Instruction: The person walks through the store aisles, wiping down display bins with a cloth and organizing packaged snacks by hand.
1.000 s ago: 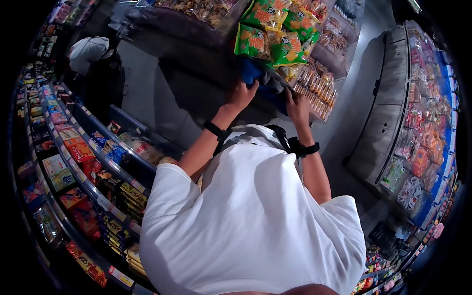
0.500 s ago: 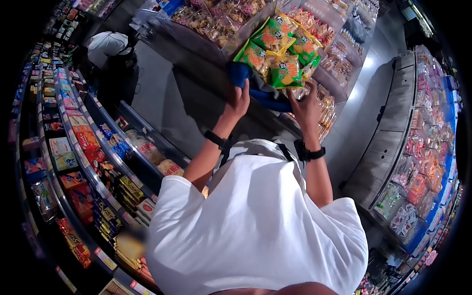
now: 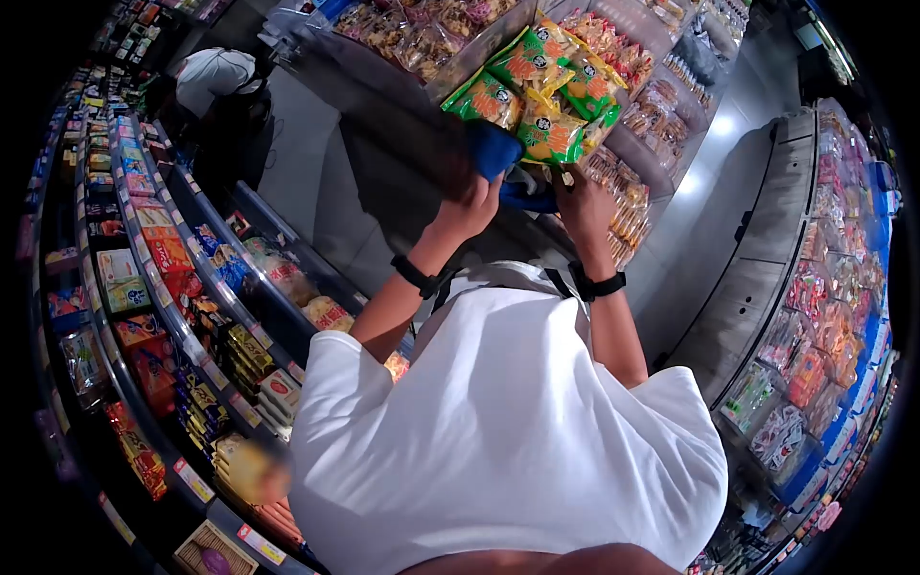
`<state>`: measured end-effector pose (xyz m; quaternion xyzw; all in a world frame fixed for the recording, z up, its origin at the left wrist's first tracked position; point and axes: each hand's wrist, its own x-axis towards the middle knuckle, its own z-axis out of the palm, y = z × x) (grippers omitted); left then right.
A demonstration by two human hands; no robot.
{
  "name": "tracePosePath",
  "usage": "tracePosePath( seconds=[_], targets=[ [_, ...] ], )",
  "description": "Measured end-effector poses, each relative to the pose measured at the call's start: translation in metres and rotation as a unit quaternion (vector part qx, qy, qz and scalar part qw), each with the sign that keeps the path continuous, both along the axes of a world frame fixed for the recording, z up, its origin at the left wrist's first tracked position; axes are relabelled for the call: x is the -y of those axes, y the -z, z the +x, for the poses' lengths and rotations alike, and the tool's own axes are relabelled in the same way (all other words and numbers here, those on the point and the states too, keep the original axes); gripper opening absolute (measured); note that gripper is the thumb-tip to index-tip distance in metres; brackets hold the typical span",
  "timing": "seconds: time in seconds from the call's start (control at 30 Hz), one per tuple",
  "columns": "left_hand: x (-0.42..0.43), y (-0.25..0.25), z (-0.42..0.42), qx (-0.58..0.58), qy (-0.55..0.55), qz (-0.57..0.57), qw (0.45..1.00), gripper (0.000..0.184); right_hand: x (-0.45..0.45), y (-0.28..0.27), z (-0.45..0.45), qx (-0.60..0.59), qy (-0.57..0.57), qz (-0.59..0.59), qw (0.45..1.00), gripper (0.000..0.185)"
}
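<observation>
A blue-and-grey cloth [image 3: 496,151] is bunched in front of several green and yellow snack bags [image 3: 551,132] piled at the near corner of a display bin. My left hand [image 3: 470,206] is closed round the cloth's left part, which sticks up above the fingers. The cloth's lower strip runs across to my right hand [image 3: 587,206], whose fingers are bent in on its right end, just under the lowest snack bag. Whether those fingertips also touch the bag is hard to see. Both wrists wear black bands.
Shelves of boxed and bagged snacks [image 3: 163,249] curve along my left. Clear bins with wrapped snacks [image 3: 656,115] lie ahead, and a grey display counter [image 3: 738,278] stands to my right. A person in a white top [image 3: 213,81] bends over at the upper left.
My left hand has moved a little right and down, and the cloth's upright part shifted right with it. My right hand has turned inward, its fingers now more curled. The front snack bag tilted slightly.
</observation>
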<state>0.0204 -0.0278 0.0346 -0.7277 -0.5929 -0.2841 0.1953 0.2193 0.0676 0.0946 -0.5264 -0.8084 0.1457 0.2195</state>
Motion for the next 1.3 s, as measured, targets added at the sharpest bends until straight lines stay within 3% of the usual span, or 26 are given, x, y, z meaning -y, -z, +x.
tracePosePath(
  seconds=[0.07,0.13,0.2,0.27,0.33,0.43,0.47,0.63,0.67,0.73,0.77,0.83,0.87,0.93,0.97,1.0,1.07,1.1,1.23,1.3],
  targets=[
    [-0.002,0.003,0.012,0.040,0.029,-0.028,0.998,0.034,0.004,0.000,0.002,0.007,-0.008,0.045,0.999,0.023],
    [-0.005,-0.019,0.028,0.291,0.045,-0.008,0.955,0.036,0.004,0.003,0.002,0.018,0.020,0.056,0.998,0.020],
    [0.004,-0.013,0.025,0.283,0.062,-0.034,0.957,0.038,-0.002,0.007,0.002,0.007,0.025,0.053,0.998,0.020],
    [0.016,0.017,0.020,-0.022,0.059,0.051,0.997,0.037,-0.011,0.007,0.000,0.012,0.045,0.073,0.996,0.021],
    [0.019,0.021,0.013,-0.047,0.049,0.000,0.998,0.032,-0.019,0.006,-0.005,0.043,0.049,0.050,0.997,0.021],
    [0.017,0.034,0.013,0.061,0.055,-0.123,0.989,0.030,-0.024,0.008,-0.003,0.033,0.024,0.060,0.997,0.027],
    [0.010,0.003,0.025,0.319,0.008,-0.214,0.923,0.037,-0.025,0.005,-0.001,0.022,0.018,0.047,0.999,0.028],
    [0.005,0.014,0.058,0.301,0.001,-0.144,0.943,0.058,-0.019,0.004,0.016,0.041,-0.014,0.053,0.998,0.039],
    [0.009,0.030,0.066,0.233,-0.027,-0.114,0.965,0.065,-0.016,-0.001,0.020,0.033,-0.011,-0.001,0.999,0.044],
    [0.012,0.025,0.073,0.302,0.019,-0.219,0.928,0.067,-0.005,0.003,0.032,0.025,-0.033,0.010,0.999,0.045],
    [0.014,0.023,0.077,0.304,0.014,-0.219,0.927,0.067,-0.001,0.003,0.041,0.026,-0.039,0.009,0.999,0.045],
    [0.028,0.020,0.091,0.277,-0.032,-0.253,0.926,0.061,0.011,-0.003,0.061,0.012,-0.118,-0.157,0.980,0.044],
    [0.031,0.028,0.095,0.282,-0.040,-0.257,0.924,0.061,0.015,0.011,0.074,0.015,-0.125,-0.164,0.978,0.044],
    [0.022,0.062,0.088,0.382,-0.091,-0.205,0.897,0.058,0.014,0.043,0.097,-0.034,-0.228,-0.074,0.970,0.044],
    [0.018,0.092,0.084,0.404,-0.096,-0.159,0.896,0.057,0.013,0.043,0.105,-0.040,-0.250,-0.119,0.960,0.040],
    [0.017,0.090,0.085,0.403,-0.099,-0.159,0.896,0.057,0.012,0.053,0.111,-0.041,-0.252,-0.120,0.959,0.040],
    [0.004,0.076,0.086,0.344,-0.111,-0.028,0.932,0.055,0.005,0.080,0.117,-0.028,-0.202,-0.067,0.977,0.037],
    [0.000,0.073,0.091,0.359,-0.121,-0.006,0.925,0.054,0.006,0.071,0.115,0.009,-0.174,-0.113,0.978,0.041],
    [-0.008,0.053,0.096,0.399,-0.116,-0.009,0.910,0.055,0.006,0.089,0.121,0.066,-0.190,-0.099,0.975,0.040],
    [-0.004,0.040,0.107,0.423,-0.195,-0.154,0.871,0.053,0.012,0.101,0.127,0.073,-0.212,-0.078,0.972,0.037]
  ],
)
